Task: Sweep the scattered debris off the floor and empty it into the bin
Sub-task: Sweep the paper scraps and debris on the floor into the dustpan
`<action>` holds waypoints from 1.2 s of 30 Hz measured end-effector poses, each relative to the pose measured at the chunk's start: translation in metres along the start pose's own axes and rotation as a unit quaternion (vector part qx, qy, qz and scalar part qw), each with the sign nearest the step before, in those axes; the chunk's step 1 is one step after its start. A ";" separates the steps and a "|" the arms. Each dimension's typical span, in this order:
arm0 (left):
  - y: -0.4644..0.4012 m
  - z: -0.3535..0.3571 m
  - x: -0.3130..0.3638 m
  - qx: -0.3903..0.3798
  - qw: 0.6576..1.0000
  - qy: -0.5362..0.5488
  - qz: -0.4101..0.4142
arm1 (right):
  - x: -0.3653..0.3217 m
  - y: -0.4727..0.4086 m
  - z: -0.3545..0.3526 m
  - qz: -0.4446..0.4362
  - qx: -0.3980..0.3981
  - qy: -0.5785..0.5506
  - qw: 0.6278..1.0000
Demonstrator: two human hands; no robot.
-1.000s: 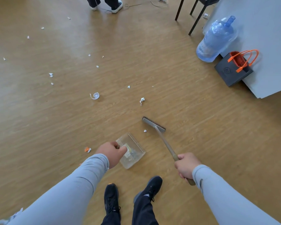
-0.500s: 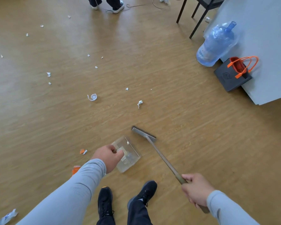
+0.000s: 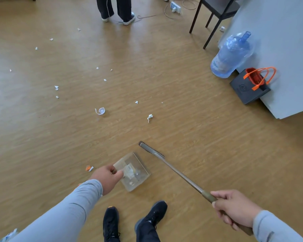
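Observation:
My left hand (image 3: 107,178) grips the handle of a clear plastic dustpan (image 3: 140,168) resting on the wooden floor, with a few white scraps inside it. My right hand (image 3: 234,209) grips the brown handle of a broom (image 3: 178,173), whose dark head (image 3: 150,149) lies on the floor just beyond the dustpan's far edge. White paper scraps are scattered over the floor: a crumpled piece (image 3: 150,117), a curled tape ring (image 3: 100,111), an orange and white bit (image 3: 89,168) left of the dustpan, and several small ones farther off.
A blue water bottle (image 3: 231,55) and a dark box with orange handles (image 3: 252,84) stand by a grey cabinet (image 3: 287,49) at right. Another person's legs (image 3: 117,9) stand at the far end, near cables and black chair legs (image 3: 208,27). My shoes (image 3: 135,222) are below.
The broom head has swept closer to the dustpan's far edge, and a small white scrap went into the pan. My right hand has drawn back and to the right along with the handle.

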State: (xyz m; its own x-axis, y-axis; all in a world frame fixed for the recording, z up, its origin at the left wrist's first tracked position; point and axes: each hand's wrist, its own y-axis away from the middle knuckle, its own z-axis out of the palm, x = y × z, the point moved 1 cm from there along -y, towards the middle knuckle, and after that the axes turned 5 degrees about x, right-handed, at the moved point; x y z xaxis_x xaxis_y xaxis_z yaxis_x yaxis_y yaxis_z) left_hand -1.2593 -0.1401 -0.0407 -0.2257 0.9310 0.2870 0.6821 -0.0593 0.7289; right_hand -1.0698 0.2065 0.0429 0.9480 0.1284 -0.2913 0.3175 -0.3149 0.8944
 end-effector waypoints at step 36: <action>-0.159 -0.125 0.079 0.027 0.996 0.082 -0.012 | -0.260 -0.129 -0.020 0.008 0.133 -0.053 0.990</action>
State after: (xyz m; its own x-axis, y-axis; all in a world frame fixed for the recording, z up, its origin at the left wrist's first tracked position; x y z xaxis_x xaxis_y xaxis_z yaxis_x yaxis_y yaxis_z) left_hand -1.4726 -0.1015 -0.0566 -0.3496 0.8602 0.3713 0.7108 -0.0146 0.7032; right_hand -1.3574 0.2327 0.0105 0.9457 0.0265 -0.3240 0.2835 -0.5548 0.7822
